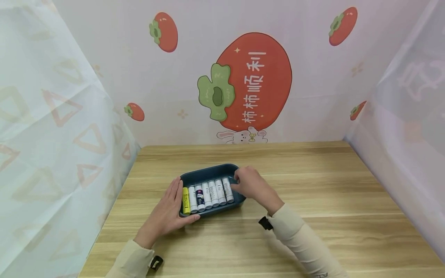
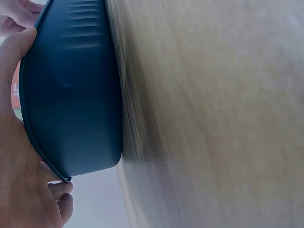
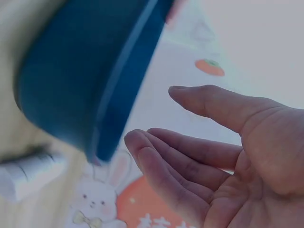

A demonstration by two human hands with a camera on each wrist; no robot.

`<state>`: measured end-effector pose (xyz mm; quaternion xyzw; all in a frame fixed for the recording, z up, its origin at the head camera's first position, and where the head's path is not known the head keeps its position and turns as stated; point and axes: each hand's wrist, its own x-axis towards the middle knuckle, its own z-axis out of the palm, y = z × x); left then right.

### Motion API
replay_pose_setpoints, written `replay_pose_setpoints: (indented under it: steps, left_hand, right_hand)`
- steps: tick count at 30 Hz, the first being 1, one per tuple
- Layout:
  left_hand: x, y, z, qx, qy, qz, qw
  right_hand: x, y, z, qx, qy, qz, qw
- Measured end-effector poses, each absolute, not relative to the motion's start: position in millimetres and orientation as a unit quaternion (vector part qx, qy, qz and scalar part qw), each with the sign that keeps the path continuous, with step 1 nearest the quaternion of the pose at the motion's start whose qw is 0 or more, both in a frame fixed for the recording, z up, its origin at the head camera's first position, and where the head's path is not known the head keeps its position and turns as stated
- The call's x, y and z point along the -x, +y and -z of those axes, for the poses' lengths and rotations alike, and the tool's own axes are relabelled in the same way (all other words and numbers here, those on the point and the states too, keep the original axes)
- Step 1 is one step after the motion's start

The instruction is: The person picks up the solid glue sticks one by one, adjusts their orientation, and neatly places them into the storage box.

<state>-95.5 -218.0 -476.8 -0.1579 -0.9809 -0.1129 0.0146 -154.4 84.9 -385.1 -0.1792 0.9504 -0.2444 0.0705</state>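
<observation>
A dark blue tray (image 1: 208,170) stands on the table with a row of glue sticks in it. At the row's left end is a yellow glue stick (image 1: 186,200); a navy-and-white glue stick (image 1: 199,197) lies among several white ones (image 1: 213,193). My left hand (image 1: 167,208) rests against the tray's left end, fingers straight along it and thumb by the front rim. In the left wrist view, the thumb touches the rim. My right hand (image 1: 252,184) is over the tray's right end, beside the last white stick. The right wrist view shows its fingers (image 3: 166,180) loosely bent, holding nothing.
A white tube (image 3: 31,175), blurred, appears beside the tray in the right wrist view. The wooden table (image 1: 313,193) is bordered by a persimmon-printed backdrop (image 1: 313,116) behind and a hanging cloth (image 1: 69,135) at the left.
</observation>
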Motion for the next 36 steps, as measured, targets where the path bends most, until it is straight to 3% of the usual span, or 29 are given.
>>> replay_pose_setpoints:
  steps: [7, 15, 23, 36]
  left_hand:
    - [95.1, -218.0, 476.1, 0.154, -0.981, 0.116, 0.011]
    - [95.4, -218.2, 477.0, 0.156, -0.981, 0.115, 0.013]
    - [95.3, -217.8, 476.6, 0.158, -0.98, 0.117, 0.016]
    - [95.2, -218.9, 477.2, 0.158, -0.981, 0.115, 0.016]
  right_hand:
    - [158.9, 105.6, 365.7, 0.167, 0.958, 0.229, 0.04]
    - [164.0, 121.8, 368.4, 0.149, 0.961, 0.231, 0.019]
    - [170.0, 137.0, 392.1, 0.144, 0.963, 0.228, 0.002]
    - [174.4, 145.6, 446.2, 0.089, 0.965, 0.245, 0.032]
